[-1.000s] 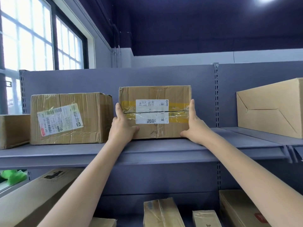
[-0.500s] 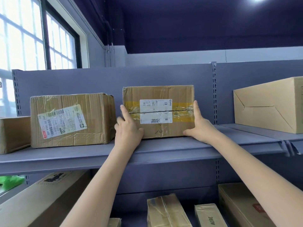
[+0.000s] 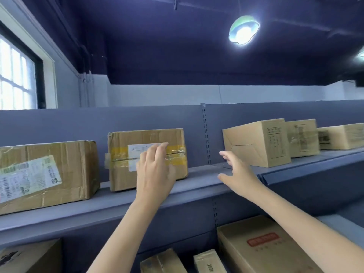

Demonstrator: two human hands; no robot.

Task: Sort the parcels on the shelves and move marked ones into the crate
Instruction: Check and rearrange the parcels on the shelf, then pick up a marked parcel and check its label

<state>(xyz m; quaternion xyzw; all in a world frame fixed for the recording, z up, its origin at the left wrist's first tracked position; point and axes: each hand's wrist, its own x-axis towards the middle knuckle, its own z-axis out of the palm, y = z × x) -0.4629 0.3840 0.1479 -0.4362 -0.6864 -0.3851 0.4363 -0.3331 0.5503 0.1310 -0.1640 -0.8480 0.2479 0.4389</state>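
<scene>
Five taped cardboard parcels [image 3: 146, 158] line the shelf [image 3: 197, 186]; left hand [image 3: 154, 174] and right hand [image 3: 239, 174] hover with fingers spread.

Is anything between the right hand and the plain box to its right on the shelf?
Nothing visible. The right hand, fingers spread and holding nothing, hovers over a bare stretch of shelf, and the plain box stands just beyond it.

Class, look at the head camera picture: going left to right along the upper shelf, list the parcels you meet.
Large box with white label → yellow-taped box → plain tan box → taped printed box → low box at the right edge.
</scene>
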